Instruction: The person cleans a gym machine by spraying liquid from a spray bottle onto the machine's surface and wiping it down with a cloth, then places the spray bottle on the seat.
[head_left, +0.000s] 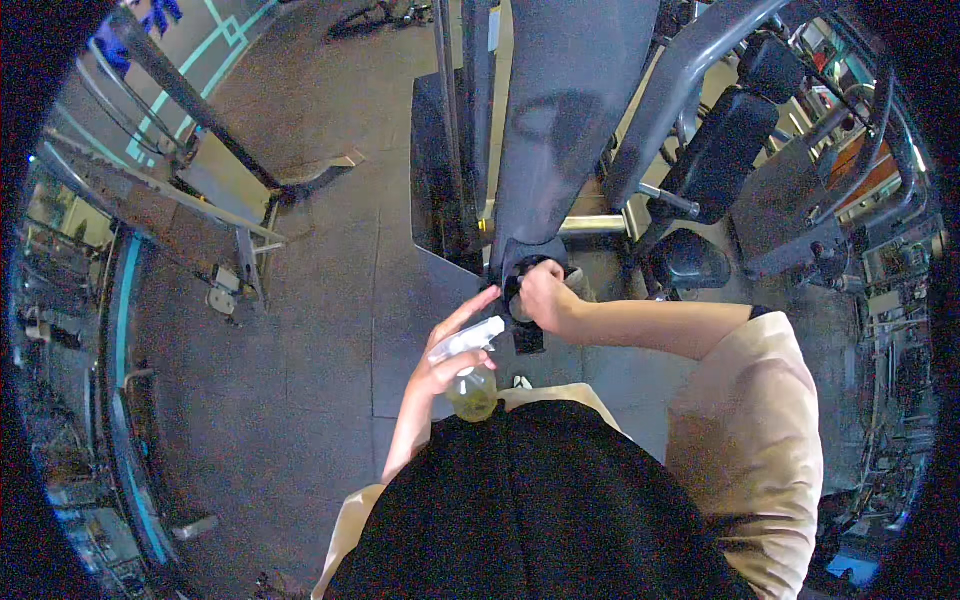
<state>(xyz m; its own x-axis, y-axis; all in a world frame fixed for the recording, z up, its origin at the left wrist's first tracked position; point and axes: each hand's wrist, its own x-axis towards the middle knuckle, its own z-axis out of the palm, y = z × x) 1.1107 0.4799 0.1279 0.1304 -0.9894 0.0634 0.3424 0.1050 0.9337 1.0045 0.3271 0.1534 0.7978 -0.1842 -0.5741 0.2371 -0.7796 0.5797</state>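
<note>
My left hand (450, 360) grips a clear spray bottle (475, 396) with a white trigger head (469, 339). Yellowish liquid shows in the bottle, close to my black top. The left index finger points forward, its tip at the dark lower end of an exercise machine. My right hand (546, 294) is curled against the black end fitting (532, 253) of the machine's thick grey frame column (547, 127). Its fingertips are hidden, and whether it holds something cannot be made out. A greyish patch (579, 286) shows just behind the right wrist.
A dark panel (444, 172) and upright rails stand left of the column. To the right are a curved grey tube (682, 75), a black padded seat (688, 259) and a backrest (720, 142). Another gym machine (225, 172) stands at left on the dark tiled floor (300, 360).
</note>
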